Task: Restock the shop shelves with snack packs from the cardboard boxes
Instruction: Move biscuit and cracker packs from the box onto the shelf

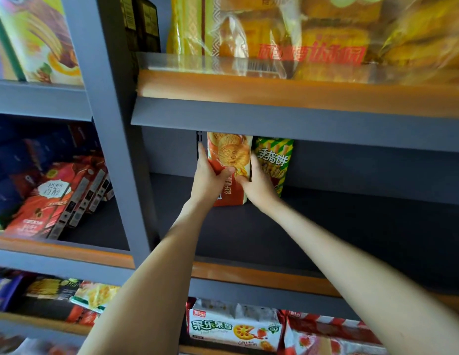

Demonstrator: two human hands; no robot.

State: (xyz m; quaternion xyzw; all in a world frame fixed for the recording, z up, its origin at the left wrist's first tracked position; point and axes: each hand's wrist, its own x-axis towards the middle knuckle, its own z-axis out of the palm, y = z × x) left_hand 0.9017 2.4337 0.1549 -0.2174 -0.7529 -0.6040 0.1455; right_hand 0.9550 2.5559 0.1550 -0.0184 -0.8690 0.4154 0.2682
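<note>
An orange biscuit pack (229,155) stands upright at the back of the dark middle shelf (325,226). My left hand (209,179) grips its left side with the thumb across the front. My right hand (257,184) grips its right side, between it and a green-and-yellow finger-biscuit pack (275,162) standing just to the right. Both arms reach in from below. No cardboard box is in view.
Clear bags of yellow cakes (313,42) fill the shelf above. Red boxes (59,198) lean in the left bay behind a grey upright post (113,149). White and red snack packs (233,326) lie on the shelf below. The middle shelf is bare to the right.
</note>
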